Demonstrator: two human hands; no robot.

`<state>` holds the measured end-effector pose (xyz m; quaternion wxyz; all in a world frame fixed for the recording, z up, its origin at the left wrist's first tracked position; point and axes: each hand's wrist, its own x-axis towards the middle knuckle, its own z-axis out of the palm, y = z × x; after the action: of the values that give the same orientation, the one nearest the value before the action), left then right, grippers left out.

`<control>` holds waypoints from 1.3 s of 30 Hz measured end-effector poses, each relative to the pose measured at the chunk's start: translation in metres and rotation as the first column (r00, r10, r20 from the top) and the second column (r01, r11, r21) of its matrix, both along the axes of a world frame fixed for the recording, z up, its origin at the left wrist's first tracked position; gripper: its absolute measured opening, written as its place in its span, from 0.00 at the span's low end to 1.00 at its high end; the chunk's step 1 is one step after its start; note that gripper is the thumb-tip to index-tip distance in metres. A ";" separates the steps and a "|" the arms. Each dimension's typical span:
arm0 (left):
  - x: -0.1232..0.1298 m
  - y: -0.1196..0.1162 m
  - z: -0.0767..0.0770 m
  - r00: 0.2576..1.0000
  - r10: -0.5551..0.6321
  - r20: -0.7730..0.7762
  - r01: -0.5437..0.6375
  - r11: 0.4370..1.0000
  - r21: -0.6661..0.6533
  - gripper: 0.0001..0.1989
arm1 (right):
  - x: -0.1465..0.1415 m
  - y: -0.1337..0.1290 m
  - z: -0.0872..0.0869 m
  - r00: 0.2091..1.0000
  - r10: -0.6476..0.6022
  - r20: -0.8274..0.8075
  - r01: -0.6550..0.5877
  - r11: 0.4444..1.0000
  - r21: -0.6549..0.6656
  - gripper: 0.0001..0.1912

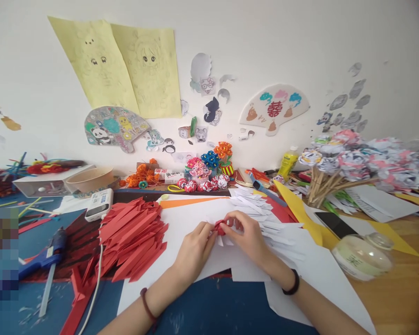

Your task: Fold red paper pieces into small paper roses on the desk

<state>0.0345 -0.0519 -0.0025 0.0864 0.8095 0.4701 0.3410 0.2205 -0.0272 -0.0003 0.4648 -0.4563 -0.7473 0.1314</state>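
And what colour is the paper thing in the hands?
The paper thing is red with white below; head view.

Counts stand: two hands (192,249), two wristbands (292,282), two wall fans (261,104). One glue gun (54,251), one black phone (336,224), one yellow bottle (288,163).

The blue table (209,307) bears white paper (139,298), glue gun (54,251), seemingly a dark-red mat (80,232).
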 end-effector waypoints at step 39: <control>0.002 0.002 -0.016 0.933 0.022 -0.360 0.034 0.988 0.148 0.09 | -0.002 -0.004 -0.001 0.994 0.046 0.103 -0.055 0.995 0.085 0.07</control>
<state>0.0368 -0.0501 -0.0185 -0.0620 0.8639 0.4482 0.2212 0.2185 -0.0312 -0.0010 0.4425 -0.4225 -0.7862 0.0872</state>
